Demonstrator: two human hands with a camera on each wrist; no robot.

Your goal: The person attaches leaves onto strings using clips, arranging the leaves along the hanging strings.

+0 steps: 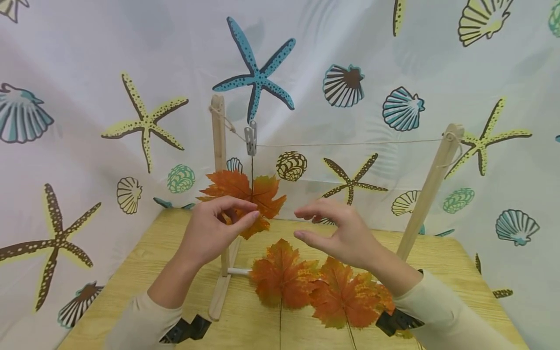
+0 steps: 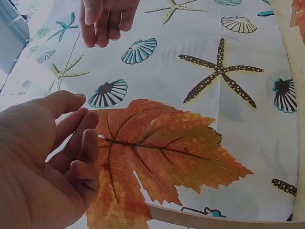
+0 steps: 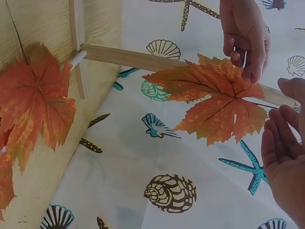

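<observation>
While orange maple leaf [image 1: 245,197] hangs by stem from clothespin [image 1: 251,138] on string [image 1: 350,143], left hand [image 1: 210,231] touches its lower edge, fingers loosely curled; right hand [image 1: 341,233] hovers just beside leaf, fingers apart, holding nothing. Two more leaves [image 1: 315,289] lie below on table [image 1: 131,291].

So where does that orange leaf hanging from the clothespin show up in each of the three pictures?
Head view: the hanging leaf is centre-left, under the clothespin, just behind the left hand.
Left wrist view: it fills the lower middle, beside the left hand's fingers.
Right wrist view: it sits right of centre, between both hands.
Shared landmark: the wooden post next to the leaf.
</observation>
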